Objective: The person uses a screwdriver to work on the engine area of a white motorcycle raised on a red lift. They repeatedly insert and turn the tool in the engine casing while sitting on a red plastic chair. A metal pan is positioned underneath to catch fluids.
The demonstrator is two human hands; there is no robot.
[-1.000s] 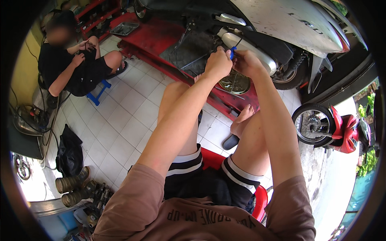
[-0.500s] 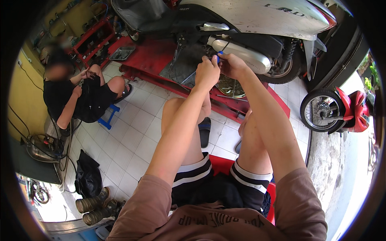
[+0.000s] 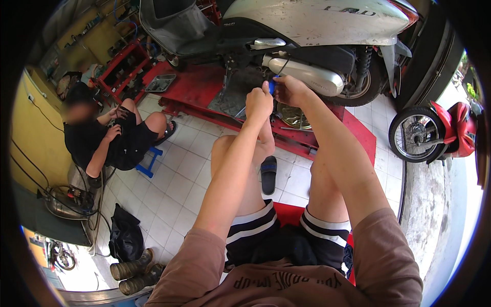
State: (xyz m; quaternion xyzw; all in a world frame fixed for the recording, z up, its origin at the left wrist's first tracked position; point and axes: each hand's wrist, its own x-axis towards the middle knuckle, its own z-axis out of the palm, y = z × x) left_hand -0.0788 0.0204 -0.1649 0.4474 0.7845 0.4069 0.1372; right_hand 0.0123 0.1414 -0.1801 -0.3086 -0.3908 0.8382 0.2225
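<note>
My left hand and my right hand meet in front of the scooter, just below its silver engine-side cover. Between them is a small blue object, too small and covered to name. The left thumb presses against it, with the other fingers curled. My right fingers pinch at its other side. A thin dark line, perhaps a cable, rises from the blue object across the silver cover. What else lies inside the hands is hidden.
Under the scooter runs a red lift platform bearing a metal tray and a round metal part. A person in black sits at left on a blue stool. Boots, a black bag and a red motorbike stand around.
Both hands have come slightly lower, away from the silver cover, still together. More of the blue object shows. The whole view has shifted a little; the seated person's hands stay in their lap.
</note>
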